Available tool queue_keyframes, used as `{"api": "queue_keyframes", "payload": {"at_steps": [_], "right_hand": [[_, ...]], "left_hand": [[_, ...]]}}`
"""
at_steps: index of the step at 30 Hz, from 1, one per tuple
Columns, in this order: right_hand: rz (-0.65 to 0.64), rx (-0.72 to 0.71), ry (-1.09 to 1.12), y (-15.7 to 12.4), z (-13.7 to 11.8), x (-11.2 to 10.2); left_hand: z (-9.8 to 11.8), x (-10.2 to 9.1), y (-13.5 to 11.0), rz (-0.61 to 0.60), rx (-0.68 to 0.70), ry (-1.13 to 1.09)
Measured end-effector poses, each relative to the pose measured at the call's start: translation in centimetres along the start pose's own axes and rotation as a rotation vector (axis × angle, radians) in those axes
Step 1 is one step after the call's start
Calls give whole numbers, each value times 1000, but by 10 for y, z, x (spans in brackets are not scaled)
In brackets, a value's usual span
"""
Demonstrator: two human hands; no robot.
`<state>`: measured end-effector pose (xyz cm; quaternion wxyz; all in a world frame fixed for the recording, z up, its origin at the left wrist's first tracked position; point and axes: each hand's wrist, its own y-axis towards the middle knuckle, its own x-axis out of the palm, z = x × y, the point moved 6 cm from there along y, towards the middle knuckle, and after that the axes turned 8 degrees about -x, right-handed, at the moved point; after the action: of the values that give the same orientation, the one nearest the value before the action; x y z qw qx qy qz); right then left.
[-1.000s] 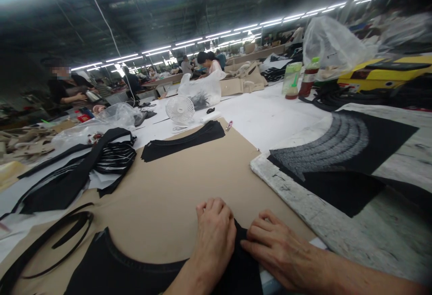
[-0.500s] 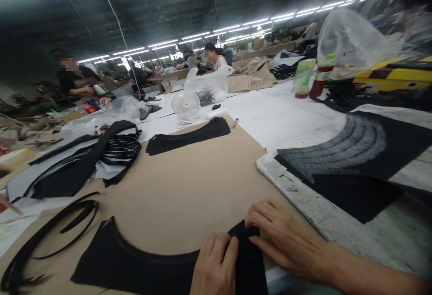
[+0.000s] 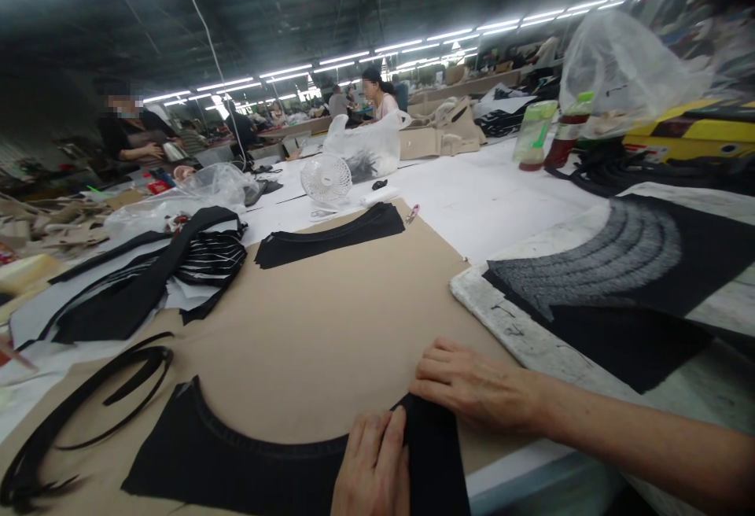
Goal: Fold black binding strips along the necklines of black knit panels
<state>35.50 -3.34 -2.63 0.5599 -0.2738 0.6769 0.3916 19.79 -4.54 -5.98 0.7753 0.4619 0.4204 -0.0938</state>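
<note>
A black fabric piece (image 3: 248, 473) with a deep curved edge lies on the brown board (image 3: 330, 335) in front of me. A narrow folded band runs along that curve. My left hand (image 3: 373, 461) is closed on the curved edge right of its middle, fingers together and pointing away from me. Just to its right, my right hand (image 3: 472, 382) has its curled fingers on the upper right corner of the same piece. Its fingertips are partly hidden, and the near edge of the fabric runs out of view.
Black strips (image 3: 88, 414) curl at the left, below a pile of black pieces (image 3: 141, 288). Another curved black piece (image 3: 330, 234) lies at the board's far end, near a small fan (image 3: 326, 179). On the right, a pale slab (image 3: 501, 307) bears black pieces with whitish bands (image 3: 590, 256).
My right hand has shifted left and slightly up along the edge, closer to my left hand, and lies flatter. The left hand stays nearly in place on the fabric.
</note>
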Motion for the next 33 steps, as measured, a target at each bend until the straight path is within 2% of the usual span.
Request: {"api": "queue_keyframes", "payload": {"at_steps": [4, 10, 16, 26, 33], "right_hand": [[0, -5, -5, 0, 2, 0], [36, -53, -65, -2, 4, 3], [44, -67, -87, -7, 2, -1], [110, -34, -110, -10, 0, -2], [136, -24, -118, -10, -3, -4]], "left_hand": [[-7, -1, 2, 5, -169, -75], [-9, 7, 1, -177, 44, -15], [-9, 13, -1, -221, 117, 109], [-1, 15, 5, -255, 143, 225], [3, 15, 11, -231, 97, 242]]}}
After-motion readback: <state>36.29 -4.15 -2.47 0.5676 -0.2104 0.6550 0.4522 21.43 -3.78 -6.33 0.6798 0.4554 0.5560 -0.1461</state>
